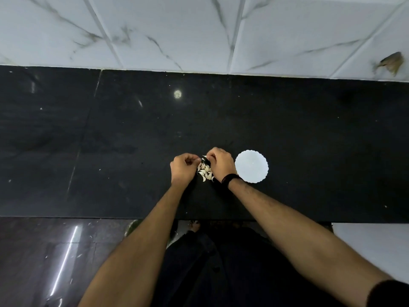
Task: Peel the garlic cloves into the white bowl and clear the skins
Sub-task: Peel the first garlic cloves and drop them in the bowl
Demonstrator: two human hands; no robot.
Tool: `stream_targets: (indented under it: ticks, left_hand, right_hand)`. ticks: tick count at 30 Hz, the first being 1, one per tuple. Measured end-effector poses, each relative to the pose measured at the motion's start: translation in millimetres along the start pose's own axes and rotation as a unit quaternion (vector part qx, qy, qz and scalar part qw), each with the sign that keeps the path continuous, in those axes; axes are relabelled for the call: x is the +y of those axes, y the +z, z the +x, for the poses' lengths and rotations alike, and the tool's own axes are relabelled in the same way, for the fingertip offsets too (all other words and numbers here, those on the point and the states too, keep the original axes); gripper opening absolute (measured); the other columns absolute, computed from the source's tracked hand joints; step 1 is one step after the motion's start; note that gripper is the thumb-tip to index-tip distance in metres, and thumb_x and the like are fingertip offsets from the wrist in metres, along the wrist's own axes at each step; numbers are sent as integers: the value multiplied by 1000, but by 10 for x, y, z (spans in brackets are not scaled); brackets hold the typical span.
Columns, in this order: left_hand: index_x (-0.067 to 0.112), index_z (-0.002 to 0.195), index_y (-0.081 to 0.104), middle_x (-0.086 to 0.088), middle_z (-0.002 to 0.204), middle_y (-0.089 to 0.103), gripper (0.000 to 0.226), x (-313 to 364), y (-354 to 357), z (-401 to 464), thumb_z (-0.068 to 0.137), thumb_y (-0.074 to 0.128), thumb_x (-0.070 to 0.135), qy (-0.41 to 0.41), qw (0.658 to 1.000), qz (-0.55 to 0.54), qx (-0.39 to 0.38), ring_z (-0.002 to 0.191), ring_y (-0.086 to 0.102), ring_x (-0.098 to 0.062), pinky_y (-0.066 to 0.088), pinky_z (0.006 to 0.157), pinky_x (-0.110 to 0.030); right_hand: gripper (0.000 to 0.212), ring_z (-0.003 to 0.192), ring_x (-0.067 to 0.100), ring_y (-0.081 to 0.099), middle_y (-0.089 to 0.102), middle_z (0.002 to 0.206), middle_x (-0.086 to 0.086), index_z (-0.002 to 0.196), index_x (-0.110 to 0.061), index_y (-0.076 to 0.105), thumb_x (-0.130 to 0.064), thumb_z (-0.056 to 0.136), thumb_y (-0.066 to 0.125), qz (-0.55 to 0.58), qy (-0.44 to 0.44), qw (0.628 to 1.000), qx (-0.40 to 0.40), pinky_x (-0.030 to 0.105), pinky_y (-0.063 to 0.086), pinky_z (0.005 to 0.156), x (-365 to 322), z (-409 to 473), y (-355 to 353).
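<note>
A small heap of pale garlic cloves lies on the black counter, between my two hands. My left hand is curled just left of the heap, its fingertips pinched together at the heap's top; what they pinch is too small to make out. My right hand, with a dark band on the wrist, pinches a garlic clove with a light skin sticking out above the heap. The white bowl with a scalloped rim stands just right of my right hand and looks empty.
White marble wall tiles rise behind the counter. The counter's front edge runs below my forearms, with a glossy dark floor beneath. A few tiny white flecks lie scattered on the counter.
</note>
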State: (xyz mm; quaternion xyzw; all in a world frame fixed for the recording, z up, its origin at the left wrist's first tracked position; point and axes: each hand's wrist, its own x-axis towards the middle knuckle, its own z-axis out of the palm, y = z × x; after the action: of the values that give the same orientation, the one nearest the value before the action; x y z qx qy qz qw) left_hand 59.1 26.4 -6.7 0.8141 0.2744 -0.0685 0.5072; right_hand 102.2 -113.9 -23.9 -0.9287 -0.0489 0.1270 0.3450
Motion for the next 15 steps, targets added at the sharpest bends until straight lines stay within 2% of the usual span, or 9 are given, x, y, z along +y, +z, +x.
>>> stream_targets:
  ticks: [4,7,11,15]
  left_hand:
    - [22,92,78,9,83,75,4,79,110,5,87,78,22,-40,994,-104,19,80,70,-2,52,71,-14]
    - [20,88,79,4,83,77,3,138,200,14,85,79,19,-56,980,-188,25,85,74,-11,60,78,-27]
    - [14,87,79,-1,87,78,3,181,287,-6,84,80,15,-76,965,-248,45,90,75,-16,59,89,-35]
    - [16,83,76,-1,83,76,7,255,369,-84,88,76,12,-78,959,-267,50,84,73,-13,59,85,-31]
  right_hand:
    - [9,82,8,69,72,85,-6,92,-17,70,-10,94,65,165,42,985,25,29,58,80,-98,-13,-64]
    - [9,78,7,72,74,82,-6,91,-17,72,-10,92,67,226,45,972,34,32,61,79,-104,-5,-120]
    - [7,76,8,73,76,83,-3,92,-17,74,-11,91,70,250,35,967,22,34,62,79,-47,-23,-204]
    - [7,81,6,73,76,86,-6,93,-17,76,-11,89,73,239,8,971,18,28,60,80,4,-53,-288]
